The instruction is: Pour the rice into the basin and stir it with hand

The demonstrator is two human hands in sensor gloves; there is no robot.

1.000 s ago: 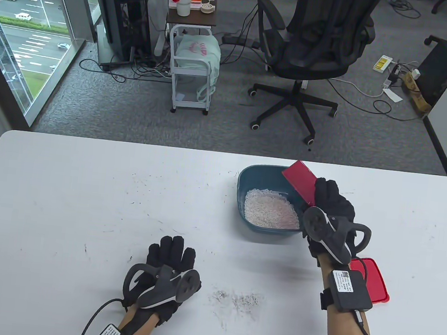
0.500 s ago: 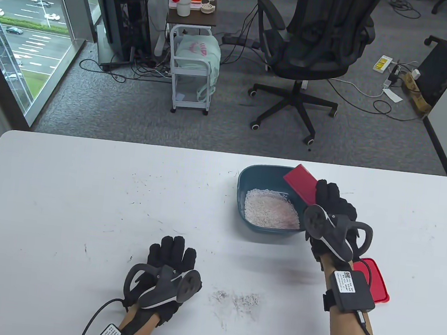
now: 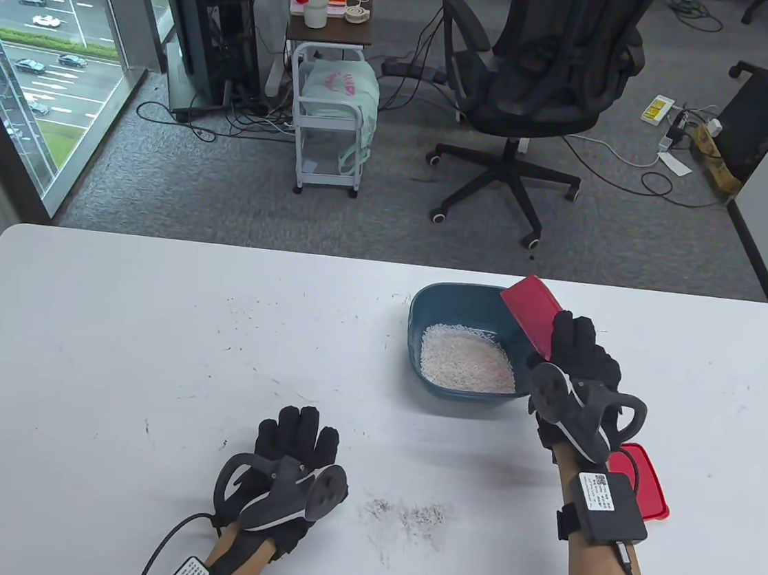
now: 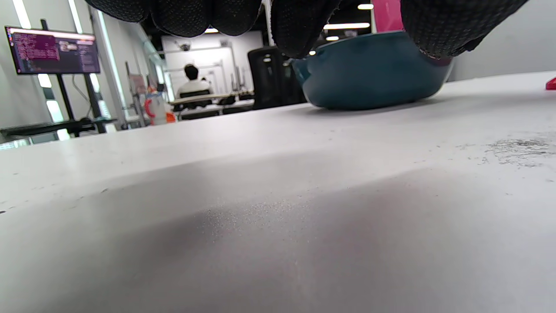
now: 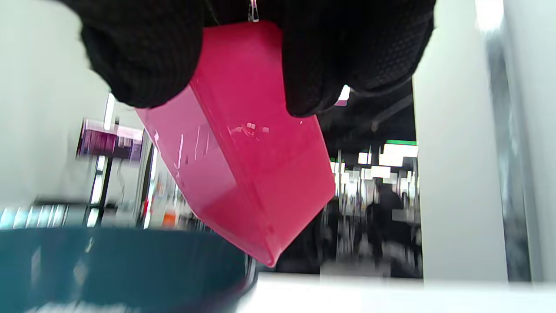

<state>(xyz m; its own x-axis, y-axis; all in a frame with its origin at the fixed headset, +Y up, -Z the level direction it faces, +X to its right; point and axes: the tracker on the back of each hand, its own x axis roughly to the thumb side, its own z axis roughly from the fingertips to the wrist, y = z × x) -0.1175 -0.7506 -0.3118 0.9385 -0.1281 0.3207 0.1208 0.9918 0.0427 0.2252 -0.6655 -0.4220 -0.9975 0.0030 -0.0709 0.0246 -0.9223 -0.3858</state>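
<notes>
A dark teal basin (image 3: 423, 306) stands on the white table right of centre, with a heap of white rice (image 3: 467, 359) in it. My right hand (image 3: 578, 357) grips a red box (image 3: 530, 311), tilted with its mouth down over the basin's right rim. In the right wrist view the fingers (image 5: 143, 52) curl round the red box (image 5: 247, 174) above the basin's rim (image 5: 121, 256). My left hand (image 3: 296, 440) lies flat on the table at the near left, holding nothing. The left wrist view shows the basin (image 4: 369, 69) beyond the fingertips (image 4: 299, 26).
A red lid (image 3: 646, 480) lies on the table just right of my right forearm. Dark smudges (image 3: 410, 512) mark the table near the front edge. An office chair (image 3: 539, 77) and a small white cart (image 3: 331, 115) stand on the floor beyond the table.
My right hand has drawn the red box slightly right and toward the basin's right rim. The left hand has stayed put.
</notes>
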